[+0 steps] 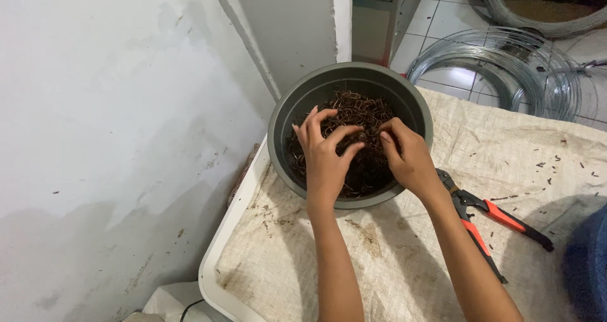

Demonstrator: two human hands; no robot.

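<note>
While both hands, left hand (325, 154) and right hand (408, 157), curl half-closed into rusty clips (357, 110), the grey bowl (284, 116) sits on sackcloth (392, 252), wire coils (506, 69) on tiles beyond it.

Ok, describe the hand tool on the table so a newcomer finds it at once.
Start at the grey bowl of rusty wire clips on the cloth-covered table. Just right of it, partly under the right forearm, lie the pliers: black jaws, orange-and-black handles, the only tool there.

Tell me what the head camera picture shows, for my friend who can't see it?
Two bare hands, the left hand and right hand, dig into a tangle of dark rusty wire pieces inside a round grey bowl. The bowl sits on a stained woven cloth; orange-handled pliers lie beside it.
</note>
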